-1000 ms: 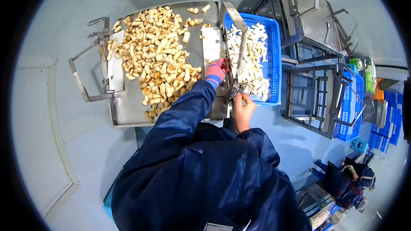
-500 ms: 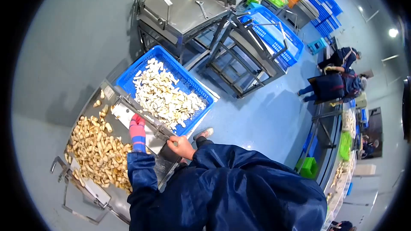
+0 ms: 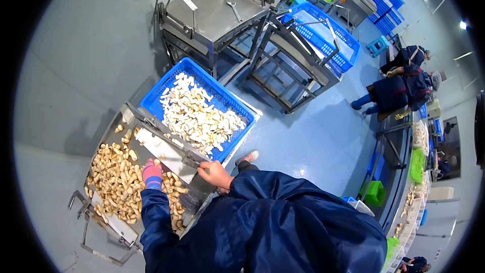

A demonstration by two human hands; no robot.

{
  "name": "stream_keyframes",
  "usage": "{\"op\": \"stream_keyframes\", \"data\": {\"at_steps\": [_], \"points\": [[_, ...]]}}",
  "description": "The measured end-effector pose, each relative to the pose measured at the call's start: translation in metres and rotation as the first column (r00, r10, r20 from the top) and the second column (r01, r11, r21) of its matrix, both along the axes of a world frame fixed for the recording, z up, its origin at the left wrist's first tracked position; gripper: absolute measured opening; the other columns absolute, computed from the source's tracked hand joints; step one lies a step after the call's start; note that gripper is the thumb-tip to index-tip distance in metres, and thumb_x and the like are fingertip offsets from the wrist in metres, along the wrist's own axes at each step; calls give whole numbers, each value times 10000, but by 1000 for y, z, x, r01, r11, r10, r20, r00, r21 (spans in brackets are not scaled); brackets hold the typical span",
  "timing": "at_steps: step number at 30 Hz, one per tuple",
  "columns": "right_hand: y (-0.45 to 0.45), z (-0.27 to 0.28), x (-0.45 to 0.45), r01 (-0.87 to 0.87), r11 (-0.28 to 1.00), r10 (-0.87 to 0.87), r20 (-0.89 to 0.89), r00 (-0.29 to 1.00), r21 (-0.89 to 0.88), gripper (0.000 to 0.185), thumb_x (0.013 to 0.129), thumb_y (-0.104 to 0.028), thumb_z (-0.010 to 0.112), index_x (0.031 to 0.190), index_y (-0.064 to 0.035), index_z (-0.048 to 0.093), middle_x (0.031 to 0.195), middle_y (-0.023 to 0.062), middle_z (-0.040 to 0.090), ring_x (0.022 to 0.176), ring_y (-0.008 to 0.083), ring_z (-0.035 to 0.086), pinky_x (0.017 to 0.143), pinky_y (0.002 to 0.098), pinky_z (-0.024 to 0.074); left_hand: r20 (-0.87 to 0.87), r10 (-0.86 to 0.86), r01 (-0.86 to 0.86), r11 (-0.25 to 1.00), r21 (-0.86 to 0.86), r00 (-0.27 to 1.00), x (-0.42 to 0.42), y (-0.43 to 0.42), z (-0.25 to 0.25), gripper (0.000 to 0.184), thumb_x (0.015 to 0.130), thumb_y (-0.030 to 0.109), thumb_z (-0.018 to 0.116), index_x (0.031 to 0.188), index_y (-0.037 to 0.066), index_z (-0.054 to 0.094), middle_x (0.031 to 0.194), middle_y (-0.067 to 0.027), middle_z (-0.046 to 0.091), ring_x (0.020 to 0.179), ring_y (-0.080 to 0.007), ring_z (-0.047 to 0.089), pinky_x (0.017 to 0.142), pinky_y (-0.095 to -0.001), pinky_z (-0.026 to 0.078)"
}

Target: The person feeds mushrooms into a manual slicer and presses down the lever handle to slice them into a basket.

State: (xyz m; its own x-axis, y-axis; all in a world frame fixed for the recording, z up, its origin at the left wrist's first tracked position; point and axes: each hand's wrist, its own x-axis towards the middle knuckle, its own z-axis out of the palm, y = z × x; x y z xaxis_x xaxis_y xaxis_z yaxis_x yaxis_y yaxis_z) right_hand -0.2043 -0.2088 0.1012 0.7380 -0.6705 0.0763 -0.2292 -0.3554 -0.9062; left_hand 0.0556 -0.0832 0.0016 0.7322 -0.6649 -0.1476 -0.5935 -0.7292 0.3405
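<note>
My left hand (image 3: pixel 152 174), in a pink and blue striped glove, is over the heap of brown and cream mushrooms (image 3: pixel 117 179) on the metal table, beside the white board (image 3: pixel 164 150). Its fingers are curled, with a pale mushroom (image 3: pixel 157 163) at their tips. My bare right hand (image 3: pixel 216 175) is closed around the end of the hinged cutter handle (image 3: pixel 191 158), which lies low along the table's edge. Just beyond the handle, a blue basket (image 3: pixel 232 102) holds many pale cut pieces (image 3: pixel 194 116).
A metal table with a wrench (image 3: pixel 234 11) stands beyond the basket, beside a metal frame (image 3: pixel 283 71) and another blue basket (image 3: pixel 348 58). Two co-workers (image 3: pixel 404 86) stand at a long bench on the right. A second cutter (image 3: pixel 113 225) is at the table's far left.
The view has swung round to the right. My left hand has moved from the white board beside the cutter onto the mushroom heap. My right hand stays on the handle.
</note>
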Motion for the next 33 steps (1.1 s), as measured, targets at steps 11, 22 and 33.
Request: {"op": "stream_keyframes", "data": {"at_steps": [11,22,33], "points": [[-2,-8,0,-6,1000,6,-19,1000,26,172,781,-165,571,727,-2,583,643,189,547,598,345,563,539,371,435,-896,-81,-623,691,-367,437,-12,-52,7,256,783,70,576,1014,158,509,819,-8,552,660,-101,566,455,-199,389],[2,-6,6,-13,993,17,-35,999,114,209,795,-141,585,677,26,541,534,107,474,521,107,409,498,311,365,-189,334,-383,776,-501,923,-84,-85,3,257,755,97,596,1008,68,561,956,-172,578,872,-340,556,776,-392,449],[-2,23,23,-12,994,22,-86,996,112,216,790,-156,592,691,33,562,583,191,517,478,282,459,503,341,386,-635,269,-652,570,-501,724,-97,-76,-20,352,780,30,594,1125,46,522,778,-94,604,675,-204,560,658,-304,463]]}}
